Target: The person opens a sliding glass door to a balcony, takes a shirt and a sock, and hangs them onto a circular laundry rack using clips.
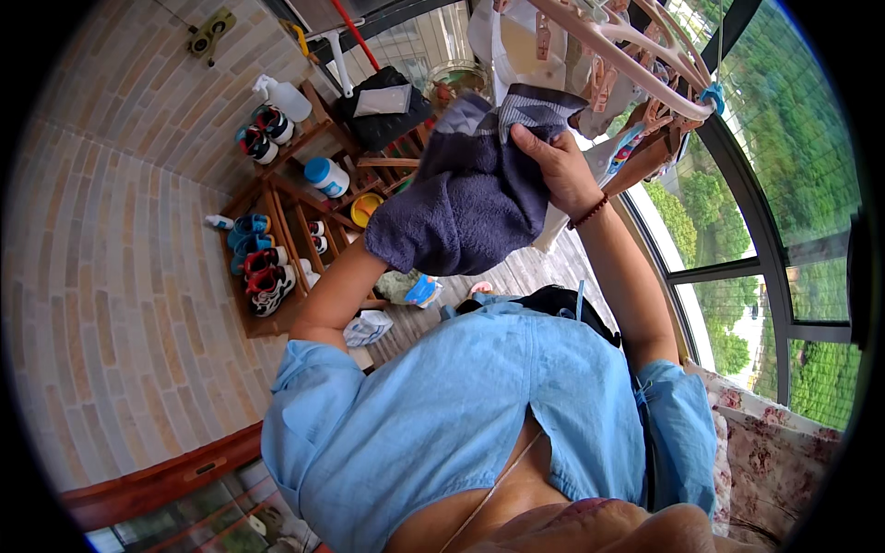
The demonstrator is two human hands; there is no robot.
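A dark purple-grey fabric piece with a fleecy surface (463, 200) and lighter striped bands at its upper edge is held up in front of me. My right hand (561, 166) grips its upper right part, thumb on the near side, with a beaded bracelet at the wrist. The left forearm runs into the lower left end of the cloth; the cloth covers my left hand, so its fingers are hidden. Right above hangs a pale pink plastic drying hanger (622, 48) with pegs (603, 83) and several laundry pieces clipped to it.
At the left, a wooden shoe rack (276, 200) carries children's shoes (266, 266), a white tub with a blue lid (326, 177) and a spray bottle (285, 98). A black dustpan (382, 124) stands behind it. Windows (733, 276) curve along the right, beside floral fabric (767, 456).
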